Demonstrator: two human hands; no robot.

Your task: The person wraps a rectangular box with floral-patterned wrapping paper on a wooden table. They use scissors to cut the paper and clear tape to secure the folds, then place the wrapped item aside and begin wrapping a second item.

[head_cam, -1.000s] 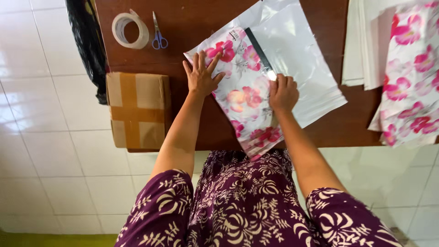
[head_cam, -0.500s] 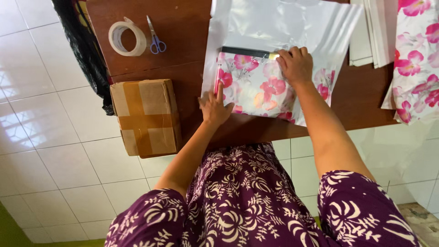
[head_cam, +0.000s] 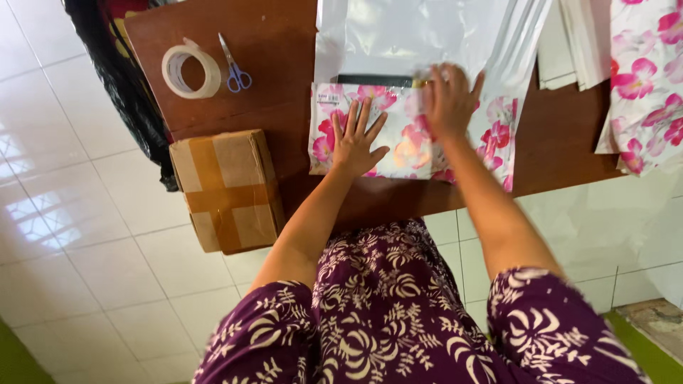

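The brown worktop (head_cam: 270,64) carries a taped cardboard box (head_cam: 226,188) (overhanging its edge), then the floral mailer bag (head_cam: 398,135) near the front edge. Left hand (head_cam: 356,142) and right hand (head_cam: 447,99) press it flat, grip released. Tape roll (head_cam: 191,69) and scissors (head_cam: 235,67) lie apart.

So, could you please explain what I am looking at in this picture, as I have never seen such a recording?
There is no machine here: a camera worn on a person's head looks down at their own two bare hands. Both lie flat on a flowered packet on a brown table, the left hand spread on its left half, the right hand near its top edge. Neither hand grips anything. A white plastic bag lies behind the packet. To the left are a roll of tape and blue scissors. A taped cardboard box sits at the table's corner, and flowered cloth lies at the right.
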